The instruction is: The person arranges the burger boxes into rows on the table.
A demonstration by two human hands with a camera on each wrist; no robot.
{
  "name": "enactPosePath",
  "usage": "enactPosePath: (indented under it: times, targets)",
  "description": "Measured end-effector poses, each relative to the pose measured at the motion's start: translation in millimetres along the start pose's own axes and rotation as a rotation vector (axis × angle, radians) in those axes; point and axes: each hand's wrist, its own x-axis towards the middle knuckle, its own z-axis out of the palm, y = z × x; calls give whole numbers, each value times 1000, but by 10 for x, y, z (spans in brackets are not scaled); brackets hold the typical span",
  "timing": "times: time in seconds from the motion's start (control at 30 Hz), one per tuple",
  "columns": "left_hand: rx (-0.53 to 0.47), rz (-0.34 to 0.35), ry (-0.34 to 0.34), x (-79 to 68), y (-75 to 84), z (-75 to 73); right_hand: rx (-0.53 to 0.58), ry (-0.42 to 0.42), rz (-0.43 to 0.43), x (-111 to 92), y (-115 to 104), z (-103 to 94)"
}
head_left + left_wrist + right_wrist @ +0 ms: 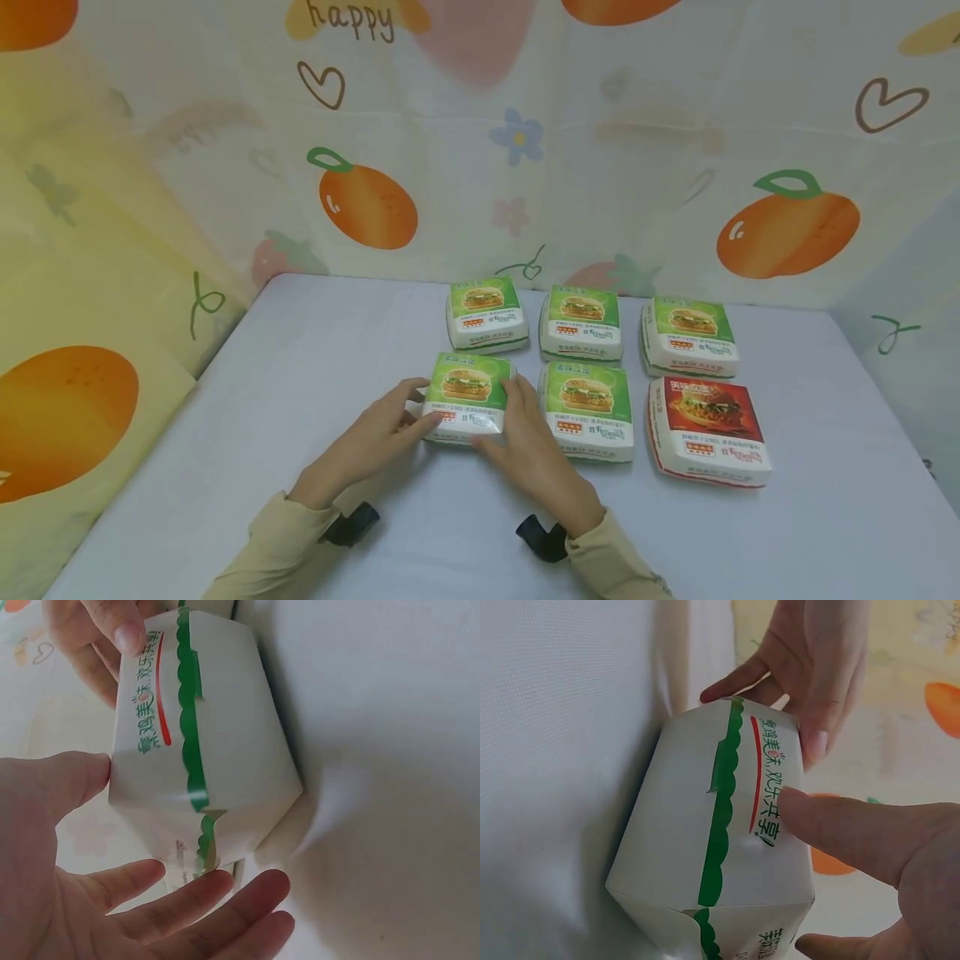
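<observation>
A green-and-white burger box stands on the white table at the front left of the group. My left hand is at its left side. In the left wrist view the thumb touches the box's upper edge, and the other fingers are spread by the side wall. My right hand lies along the opposite side, its thumb resting on the front of the box. Both hands have fairly straight fingers. A second green box stands just right of my right hand.
Three more green boxes form a back row: left, middle and right. A red-and-white burger box ends the front row at the right. Behind the table hangs a fruit-printed cloth.
</observation>
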Motion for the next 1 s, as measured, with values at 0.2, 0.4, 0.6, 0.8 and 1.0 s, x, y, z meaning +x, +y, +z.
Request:
enactPosePath:
  times: [0.2, 0.4, 0.6, 0.8, 1.0]
  targets:
    - [53, 15, 39, 19, -4, -109, 3, 7, -24, 3, -3, -29]
    - [61, 64, 100, 181, 53, -250, 12, -10, -20, 12, 8, -38]
    - [71, 92, 126, 453, 89, -350, 23, -29, -19, 22, 32, -37]
    - [104, 116, 101, 706, 73, -403, 36, -30, -26, 20, 43, -22]
    - [87, 98, 79, 911, 57, -423, 29, -25, -26, 21, 48, -18]
